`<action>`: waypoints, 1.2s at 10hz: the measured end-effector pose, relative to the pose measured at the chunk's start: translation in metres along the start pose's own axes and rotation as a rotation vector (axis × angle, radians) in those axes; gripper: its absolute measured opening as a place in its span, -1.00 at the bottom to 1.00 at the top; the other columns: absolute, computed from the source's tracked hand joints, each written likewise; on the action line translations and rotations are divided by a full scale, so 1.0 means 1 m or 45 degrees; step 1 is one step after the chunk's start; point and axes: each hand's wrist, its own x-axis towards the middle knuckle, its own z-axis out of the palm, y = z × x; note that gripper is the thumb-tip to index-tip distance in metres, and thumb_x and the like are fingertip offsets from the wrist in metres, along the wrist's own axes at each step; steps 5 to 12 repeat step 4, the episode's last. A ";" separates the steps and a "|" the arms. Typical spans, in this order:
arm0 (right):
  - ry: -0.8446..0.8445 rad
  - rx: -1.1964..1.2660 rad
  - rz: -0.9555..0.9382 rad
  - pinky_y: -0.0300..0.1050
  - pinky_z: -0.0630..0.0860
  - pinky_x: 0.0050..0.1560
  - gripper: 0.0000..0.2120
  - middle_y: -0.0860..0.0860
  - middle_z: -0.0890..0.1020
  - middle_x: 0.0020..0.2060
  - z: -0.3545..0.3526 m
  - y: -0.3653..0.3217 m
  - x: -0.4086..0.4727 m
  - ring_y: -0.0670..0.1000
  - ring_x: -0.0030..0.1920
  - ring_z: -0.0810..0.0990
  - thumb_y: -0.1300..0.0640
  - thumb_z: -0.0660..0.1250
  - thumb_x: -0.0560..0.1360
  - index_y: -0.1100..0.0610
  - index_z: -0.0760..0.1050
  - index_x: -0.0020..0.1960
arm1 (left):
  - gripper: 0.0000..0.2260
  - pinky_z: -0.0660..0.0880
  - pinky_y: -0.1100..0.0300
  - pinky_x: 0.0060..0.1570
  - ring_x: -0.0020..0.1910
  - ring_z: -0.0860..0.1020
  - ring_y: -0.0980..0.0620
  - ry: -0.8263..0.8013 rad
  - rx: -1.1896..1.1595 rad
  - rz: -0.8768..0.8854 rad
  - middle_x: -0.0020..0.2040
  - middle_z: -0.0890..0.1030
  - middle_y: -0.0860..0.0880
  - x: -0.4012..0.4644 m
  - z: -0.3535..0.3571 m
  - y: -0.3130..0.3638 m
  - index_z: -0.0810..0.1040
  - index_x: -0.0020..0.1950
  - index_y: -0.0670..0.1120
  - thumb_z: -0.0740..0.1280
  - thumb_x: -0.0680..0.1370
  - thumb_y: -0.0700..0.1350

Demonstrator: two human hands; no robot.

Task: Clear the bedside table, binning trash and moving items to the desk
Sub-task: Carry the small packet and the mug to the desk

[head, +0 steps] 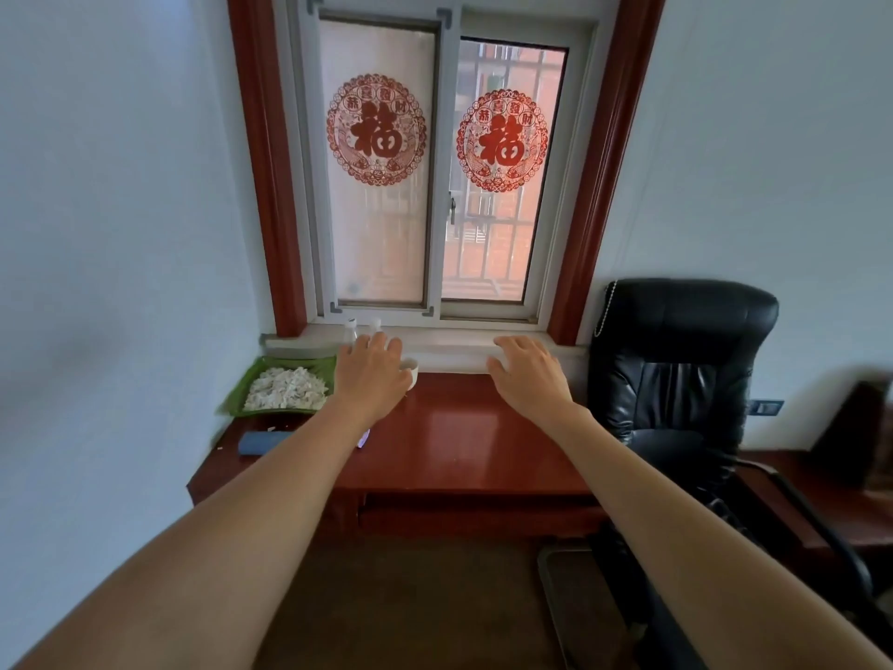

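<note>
- Nearest the camera, both bare forearms are reaching forward and slightly inward, stretched almost straight from the bottom corners toward the far edge of the red-brown desk [464,437].
- Under the left forearm, short of the fingers, a dark blue flat object [263,442] is lying on the desktop, and a small pale purple item [363,438] is peeking out from beneath the wrist; what that item is cannot be told.
- At the end of the left arm, the left hand [371,374] is hovering palm-down, knuckles up, fingers loosely spread and slightly curled, gripping nothing that can be seen.
- Just to the right of those fingers, partly covered by the hand, a small white cup [410,372] is standing on the desk; whether the hand is touching it cannot be told.
- Left of the left fingers, a green tray [241,386] is holding a heap of white pieces [285,388].
- Across the desk, well apart from the left hand, the right hand [529,374] is also hanging palm-down, fingers spread and empty, thumb pointing inward.
- Just beyond the left fingertips, two white-capped bottles [352,331] are standing on the pale windowsill [454,340].
- Right of the right fingers, a black leather chair [676,369] is standing against the wall.
- Farthest away, above both sets of fingertips, a window [442,171] is showing two red paper-cut decorations [376,130].
</note>
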 end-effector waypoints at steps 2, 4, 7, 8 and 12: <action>0.057 -0.031 -0.027 0.04 0.24 0.39 -0.60 0.11 0.47 0.33 -0.012 -0.001 0.008 0.12 0.38 0.33 0.01 0.13 0.60 0.15 0.38 0.37 | -0.57 0.31 -0.01 0.21 0.30 0.39 -0.10 0.054 0.018 0.007 0.33 0.44 -0.07 0.007 -0.013 -0.001 0.35 0.36 -0.07 0.13 0.56 0.10; 0.069 0.024 -0.017 0.04 0.26 0.38 -0.58 0.11 0.46 0.34 -0.018 -0.001 0.015 0.11 0.40 0.31 -0.01 0.12 0.60 0.16 0.36 0.39 | -0.55 0.30 -0.02 0.23 0.32 0.37 -0.10 0.104 0.001 0.015 0.34 0.43 -0.07 0.012 -0.026 0.002 0.34 0.38 -0.09 0.16 0.54 0.06; 0.069 0.024 -0.017 0.04 0.26 0.38 -0.58 0.11 0.46 0.34 -0.018 -0.001 0.015 0.11 0.40 0.31 -0.01 0.12 0.60 0.16 0.36 0.39 | -0.55 0.30 -0.02 0.23 0.32 0.37 -0.10 0.104 0.001 0.015 0.34 0.43 -0.07 0.012 -0.026 0.002 0.34 0.38 -0.09 0.16 0.54 0.06; 0.069 0.024 -0.017 0.04 0.26 0.38 -0.58 0.11 0.46 0.34 -0.018 -0.001 0.015 0.11 0.40 0.31 -0.01 0.12 0.60 0.16 0.36 0.39 | -0.55 0.30 -0.02 0.23 0.32 0.37 -0.10 0.104 0.001 0.015 0.34 0.43 -0.07 0.012 -0.026 0.002 0.34 0.38 -0.09 0.16 0.54 0.06; 0.069 0.024 -0.017 0.04 0.26 0.38 -0.58 0.11 0.46 0.34 -0.018 -0.001 0.015 0.11 0.40 0.31 -0.01 0.12 0.60 0.16 0.36 0.39 | -0.55 0.30 -0.02 0.23 0.32 0.37 -0.10 0.104 0.001 0.015 0.34 0.43 -0.07 0.012 -0.026 0.002 0.34 0.38 -0.09 0.16 0.54 0.06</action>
